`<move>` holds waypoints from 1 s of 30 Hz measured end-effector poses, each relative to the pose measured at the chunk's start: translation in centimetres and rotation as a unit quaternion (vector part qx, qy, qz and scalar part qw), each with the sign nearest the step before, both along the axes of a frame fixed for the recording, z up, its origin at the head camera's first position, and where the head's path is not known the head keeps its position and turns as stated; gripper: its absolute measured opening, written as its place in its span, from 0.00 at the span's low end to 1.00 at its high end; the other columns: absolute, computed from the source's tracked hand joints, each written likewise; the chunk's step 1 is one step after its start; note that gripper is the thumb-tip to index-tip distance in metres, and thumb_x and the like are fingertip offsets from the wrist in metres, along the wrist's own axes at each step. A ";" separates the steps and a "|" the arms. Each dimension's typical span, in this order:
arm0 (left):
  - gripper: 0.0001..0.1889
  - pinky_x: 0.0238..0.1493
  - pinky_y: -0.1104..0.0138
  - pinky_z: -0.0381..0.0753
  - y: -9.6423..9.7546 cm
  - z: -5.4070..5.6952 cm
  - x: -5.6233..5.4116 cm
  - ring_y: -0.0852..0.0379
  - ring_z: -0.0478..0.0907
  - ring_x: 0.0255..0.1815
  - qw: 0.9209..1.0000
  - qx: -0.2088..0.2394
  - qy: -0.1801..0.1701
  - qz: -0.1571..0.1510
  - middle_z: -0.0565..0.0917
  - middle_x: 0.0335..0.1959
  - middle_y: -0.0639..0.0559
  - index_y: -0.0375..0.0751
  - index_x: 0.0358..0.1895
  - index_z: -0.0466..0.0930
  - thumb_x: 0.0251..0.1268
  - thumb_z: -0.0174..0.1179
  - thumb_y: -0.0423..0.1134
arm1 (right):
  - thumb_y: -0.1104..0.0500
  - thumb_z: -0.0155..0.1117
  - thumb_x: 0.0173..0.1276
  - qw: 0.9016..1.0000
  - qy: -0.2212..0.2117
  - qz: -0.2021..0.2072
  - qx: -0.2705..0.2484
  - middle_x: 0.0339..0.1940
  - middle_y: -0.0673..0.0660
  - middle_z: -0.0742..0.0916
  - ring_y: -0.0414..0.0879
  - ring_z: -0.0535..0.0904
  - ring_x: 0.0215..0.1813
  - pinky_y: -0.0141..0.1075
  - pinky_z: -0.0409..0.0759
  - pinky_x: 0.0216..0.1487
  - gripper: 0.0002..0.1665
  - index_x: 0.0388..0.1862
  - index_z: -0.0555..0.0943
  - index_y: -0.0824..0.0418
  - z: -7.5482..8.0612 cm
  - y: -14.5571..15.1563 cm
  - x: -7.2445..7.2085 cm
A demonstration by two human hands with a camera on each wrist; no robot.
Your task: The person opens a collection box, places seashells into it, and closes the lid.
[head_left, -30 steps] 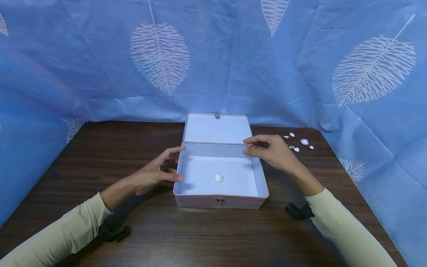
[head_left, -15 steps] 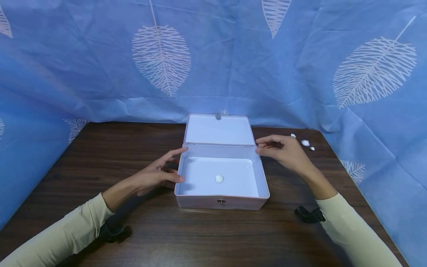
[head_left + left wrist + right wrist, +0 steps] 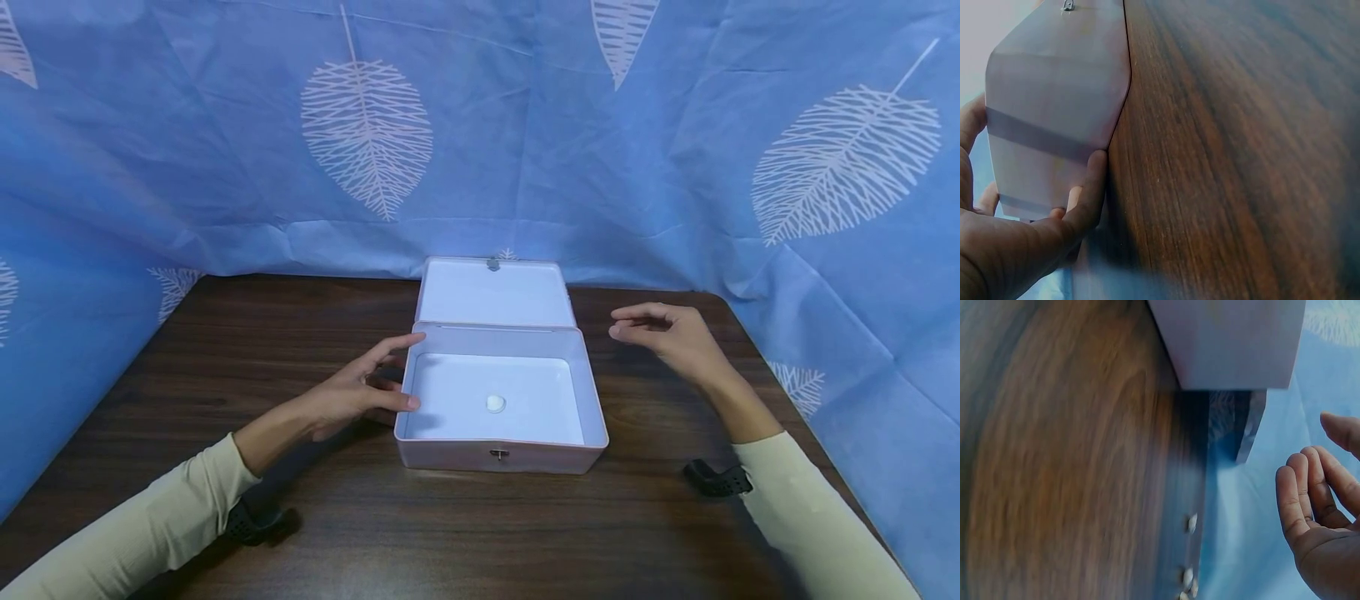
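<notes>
Blue cloth (image 3: pixel 555 125) backs tabletop (image 3: pixel 337 525) | we touch open box (image 3: pixel 450 457), shell (image 3: pixel 495 403) inside, with left hand (image 3: pixel 352 392), fingers (image 3: pixel 392 345) apart | our right hand (image 3: pixel 678 337) hovers right, thumb (image 3: pixel 1340 430) and fingers apart

Pale box (image 3: pixel 450 454), lid (image 3: pixel 495 293) open, white shell (image 3: pixel 495 404) inside

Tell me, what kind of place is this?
Probably an indoor corner set up for tabletop work, though I can't see a whole room: blue leaf-patterned cloth hangs behind a dark wooden table, and an open box sits on it.
</notes>
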State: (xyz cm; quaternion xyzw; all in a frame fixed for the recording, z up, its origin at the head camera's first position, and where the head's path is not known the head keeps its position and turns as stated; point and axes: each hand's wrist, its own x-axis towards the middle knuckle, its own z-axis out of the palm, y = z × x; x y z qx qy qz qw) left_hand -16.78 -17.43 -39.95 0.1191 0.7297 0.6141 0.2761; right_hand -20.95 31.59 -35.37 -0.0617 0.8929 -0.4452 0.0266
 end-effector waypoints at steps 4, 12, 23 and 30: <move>0.53 0.64 0.50 0.88 0.1 0.1 0.1 0.31 0.65 0.78 1.000 -0.006 0.003 0.002 0.51 0.88 0.35 0.66 0.93 0.53 0.74 0.78 0.41 | 0.38 0.75 0.80 1.000 -0.007 -0.017 0.018 0.67 0.46 0.91 0.32 0.82 0.62 0.38 0.81 0.65 0.31 0.72 0.87 0.54 -0.4 1.1 -0.4; 0.54 0.65 0.51 0.87 0.1 0.0 0.0 0.31 0.64 0.78 1.000 -0.016 0.007 0.008 0.50 0.89 0.36 0.66 0.93 0.53 0.73 0.78 0.41 | 0.38 0.73 0.82 0.999 -0.004 -0.039 0.034 0.85 0.62 0.79 0.32 0.78 0.69 0.45 0.79 0.73 0.37 0.76 0.84 0.61 -1.4 3.8 -1.1; 0.53 0.64 0.52 0.86 0.2 0.0 0.0 0.32 0.64 0.77 1.000 -0.021 0.007 0.015 0.52 0.89 0.36 0.67 0.92 0.55 0.72 0.79 0.42 | 0.45 0.74 0.83 0.998 -0.037 -0.052 -0.015 0.46 0.24 0.89 0.27 0.91 0.49 0.20 0.81 0.55 0.30 0.73 0.84 0.60 -2.3 7.0 -2.2; 0.52 0.64 0.51 0.87 0.2 0.0 0.1 0.31 0.63 0.79 1.000 -0.021 0.015 0.019 0.53 0.88 0.37 0.66 0.92 0.57 0.71 0.80 0.41 | 0.44 0.75 0.82 0.997 -0.040 -0.064 -0.023 0.41 0.23 0.90 0.29 0.92 0.47 0.21 0.84 0.53 0.24 0.68 0.88 0.55 -3.1 8.8 -2.9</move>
